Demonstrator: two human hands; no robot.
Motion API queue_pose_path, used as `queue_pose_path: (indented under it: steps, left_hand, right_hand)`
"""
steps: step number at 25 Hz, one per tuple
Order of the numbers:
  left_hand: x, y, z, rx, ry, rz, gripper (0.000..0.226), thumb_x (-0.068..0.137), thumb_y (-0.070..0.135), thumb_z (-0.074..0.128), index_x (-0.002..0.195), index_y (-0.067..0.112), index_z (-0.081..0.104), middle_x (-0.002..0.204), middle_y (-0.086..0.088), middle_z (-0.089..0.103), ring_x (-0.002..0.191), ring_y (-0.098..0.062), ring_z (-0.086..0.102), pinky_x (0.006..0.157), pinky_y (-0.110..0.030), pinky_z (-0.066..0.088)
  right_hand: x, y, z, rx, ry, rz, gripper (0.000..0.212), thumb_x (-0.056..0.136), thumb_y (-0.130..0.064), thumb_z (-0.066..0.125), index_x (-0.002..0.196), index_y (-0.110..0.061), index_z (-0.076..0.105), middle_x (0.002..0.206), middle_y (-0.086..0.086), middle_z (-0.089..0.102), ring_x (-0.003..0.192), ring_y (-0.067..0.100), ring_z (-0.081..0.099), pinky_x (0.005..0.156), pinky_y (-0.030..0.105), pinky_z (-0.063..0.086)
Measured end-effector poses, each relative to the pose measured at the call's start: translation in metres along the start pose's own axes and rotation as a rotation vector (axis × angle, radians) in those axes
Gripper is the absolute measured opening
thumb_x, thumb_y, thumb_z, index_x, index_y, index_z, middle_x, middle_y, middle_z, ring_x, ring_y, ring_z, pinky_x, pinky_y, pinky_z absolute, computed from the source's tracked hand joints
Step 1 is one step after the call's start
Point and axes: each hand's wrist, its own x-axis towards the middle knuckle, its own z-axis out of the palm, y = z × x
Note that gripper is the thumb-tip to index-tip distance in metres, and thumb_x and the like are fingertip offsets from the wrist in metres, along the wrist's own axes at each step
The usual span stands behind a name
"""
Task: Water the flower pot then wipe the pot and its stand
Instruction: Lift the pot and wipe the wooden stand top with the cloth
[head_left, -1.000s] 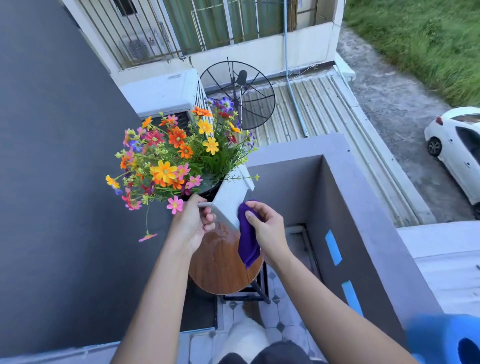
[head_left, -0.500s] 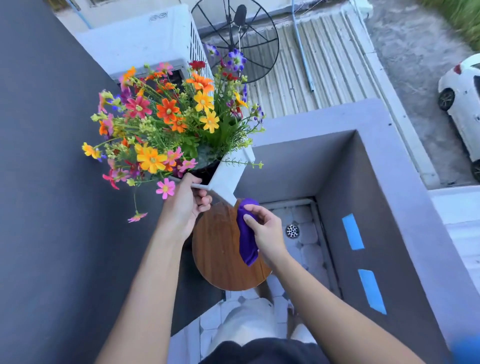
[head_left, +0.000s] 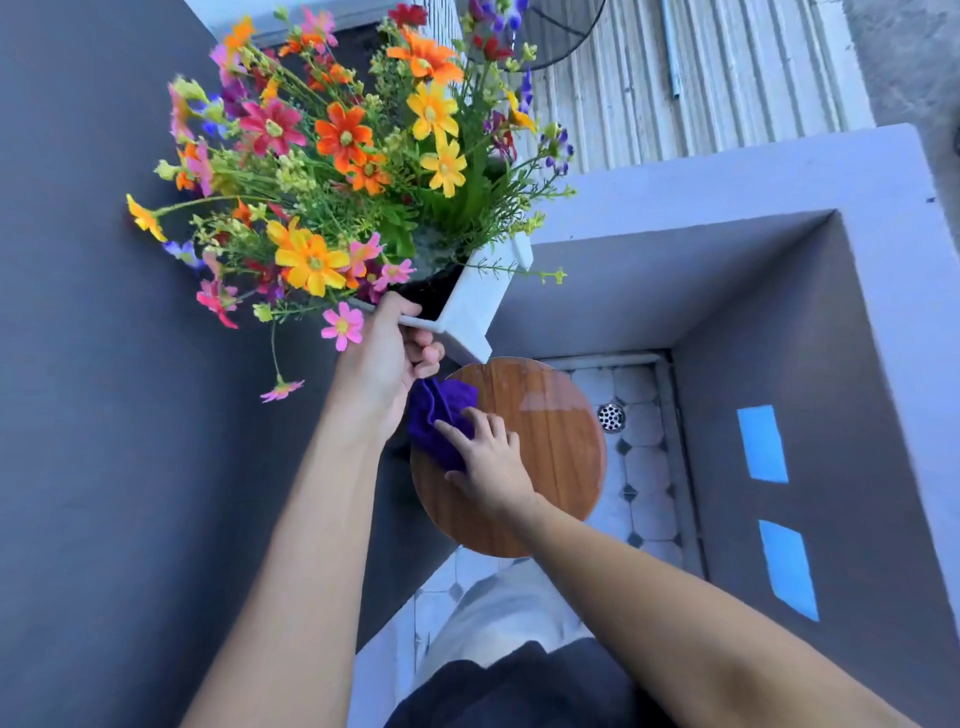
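A white square flower pot (head_left: 475, 306) full of orange, yellow, pink and purple flowers (head_left: 343, 171) is held up in the air, tilted. My left hand (head_left: 387, 358) grips its near rim. Below it is the stand, a round wooden top (head_left: 556, 447) with a wet sheen. My right hand (head_left: 488, 462) presses a purple cloth (head_left: 439, 418) flat on the left part of that top. The stand's legs are hidden under the top.
A dark grey wall (head_left: 93, 415) rises on the left. A grey parapet (head_left: 779, 171) encloses the balcony corner, with two blue tape strips (head_left: 761, 441) on its inner face. The tiled floor has a metal drain (head_left: 611, 417). My legs show at the bottom.
My right hand has dropped from the pot's side onto the stand top and pushed the cloth left across it. My left hand has kept the pot lifted. My head has tipped down.
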Motion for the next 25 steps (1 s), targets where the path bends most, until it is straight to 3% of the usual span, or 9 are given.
queue_pose_path:
  steps: [5,11,21,25]
  left_hand:
    - [0.012,-0.010,-0.004,0.033,0.022,-0.039,0.027,0.093,0.009,0.042,0.066,0.012,0.040,0.051,0.000,0.038,0.037,-0.011,0.040,0.044,-0.024,0.024]
    - [0.017,-0.015,-0.010,0.038,0.004,-0.041,0.028,0.093,0.009,0.042,0.065,0.012,0.041,0.045,0.002,0.040,0.036,-0.011,0.041,0.044,-0.025,0.024]
    - [0.024,-0.022,-0.027,0.093,0.015,-0.018,0.024,0.091,0.011,0.045,0.067,0.011,0.042,0.048,0.001,0.042,0.039,-0.012,0.045,0.041,-0.024,0.028]
    - [0.019,-0.025,-0.027,0.110,0.005,-0.016,0.024,0.091,0.011,0.045,0.067,0.012,0.042,0.046,0.003,0.041,0.039,-0.012,0.045,0.041,-0.024,0.028]
  right_hand:
    - [0.015,-0.005,0.019,-0.078,0.038,-0.013,0.055,0.095,-0.023,0.056,0.148,-0.030,0.045,0.141,0.008,0.046,0.119,0.034,0.044,0.087,0.047,0.048]
    - [0.012,0.005,0.010,0.058,0.089,0.050,0.037,0.090,-0.018,0.062,0.127,-0.014,0.065,0.120,0.011,0.059,0.111,0.035,0.051,0.087,0.048,0.051]
    - [-0.021,0.062,-0.010,0.261,0.300,0.379,0.035,0.084,-0.014,0.066,0.119,-0.009,0.068,0.115,0.014,0.064,0.112,0.034,0.055,0.088,0.040,0.048]
    - [-0.039,0.089,-0.025,0.293,0.352,0.504,0.033,0.082,-0.013,0.065,0.114,-0.008,0.065,0.114,0.015,0.063,0.106,0.036,0.057,0.081,0.038,0.048]
